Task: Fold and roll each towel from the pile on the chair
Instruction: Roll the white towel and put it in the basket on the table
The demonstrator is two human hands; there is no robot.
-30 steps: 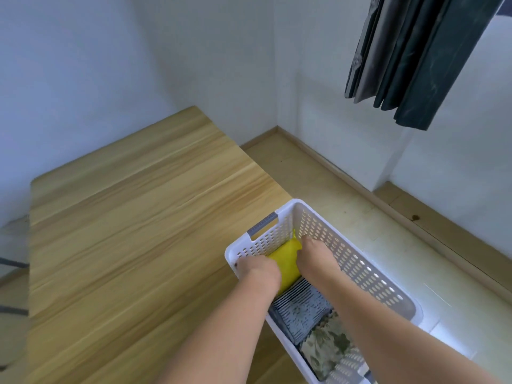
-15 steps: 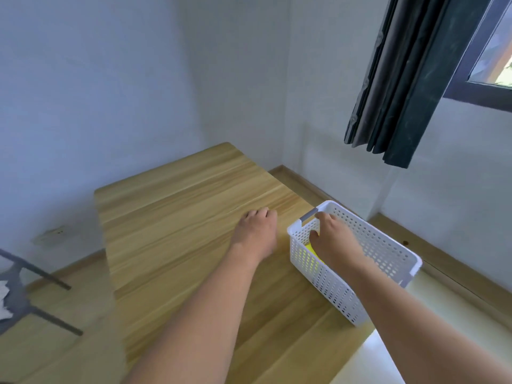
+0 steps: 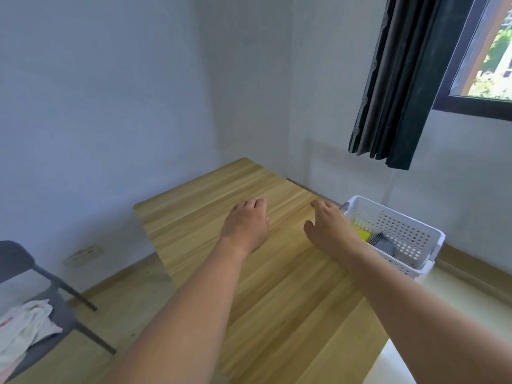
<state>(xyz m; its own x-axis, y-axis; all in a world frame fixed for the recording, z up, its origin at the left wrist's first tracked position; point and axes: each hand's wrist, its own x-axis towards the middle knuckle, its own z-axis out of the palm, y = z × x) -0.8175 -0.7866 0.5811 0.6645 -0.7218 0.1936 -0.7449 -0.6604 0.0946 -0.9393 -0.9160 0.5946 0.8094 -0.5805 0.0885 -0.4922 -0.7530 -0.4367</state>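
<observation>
Both hands empty, fingers relaxed: left hand [image 3: 246, 224] and right hand [image 3: 329, 230] over table [image 3: 194, 214]; towel pile [image 3: 25, 325] on chair [image 3: 16, 261] cut off at left edge.

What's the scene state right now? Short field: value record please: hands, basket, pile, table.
left hand: over the wooden table, fingers relaxed, holds nothing
right hand: beside the basket, fingers loose, holds nothing
basket: white, perforated, at the table's right edge
basket contents: yellow rolled towel and a grey patterned towel
towel pile: light cloths on the grey chair, lower left, untouched
wooden table: bare wood between the hands
next step (guess): likely fetch a towel from the chair
</observation>
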